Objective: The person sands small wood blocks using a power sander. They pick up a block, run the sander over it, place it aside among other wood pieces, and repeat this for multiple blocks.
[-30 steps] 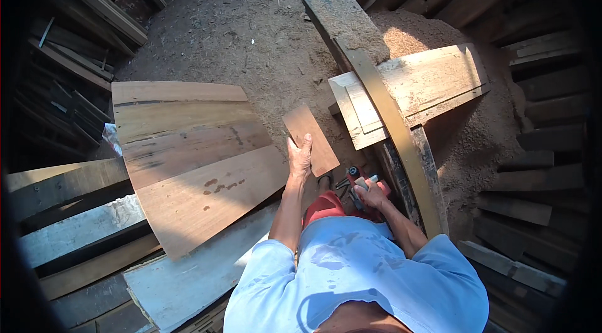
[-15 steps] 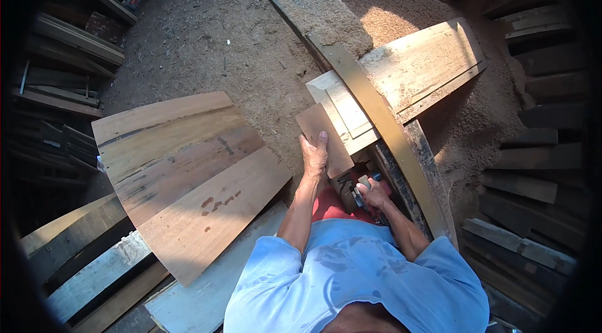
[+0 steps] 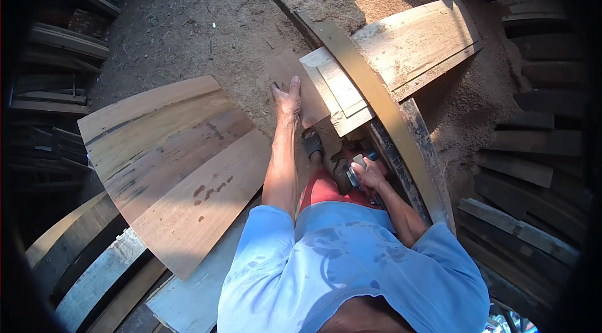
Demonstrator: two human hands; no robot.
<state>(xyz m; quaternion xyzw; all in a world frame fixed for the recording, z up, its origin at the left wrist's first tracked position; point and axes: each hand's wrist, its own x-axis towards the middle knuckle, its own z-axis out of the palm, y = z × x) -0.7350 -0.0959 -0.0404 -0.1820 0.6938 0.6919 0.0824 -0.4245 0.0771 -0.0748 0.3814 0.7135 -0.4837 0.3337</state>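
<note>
My left hand, its arm stretched forward, grips a small flat reddish-brown wooden board by its near side. The board is beside the near end of a pale wooden panel with stepped edges; whether they touch, I cannot tell. That panel passes under a long yellowish beam. Low by my right thigh, my right hand is closed on the handle of a power tool with red and dark parts. Its working end is in shadow, so its exact kind does not show.
Left of me lies a wide tapered panel of joined planks with dark wet spots. A sawdust heap rises behind the beam. Stacked boards line the right side, and more timber the left. My sandalled foot stands below the board.
My left hand has carried the small board forward and to the left. My right hand stays low with the power tool. The view has shifted slightly, and my foot now shows.
</note>
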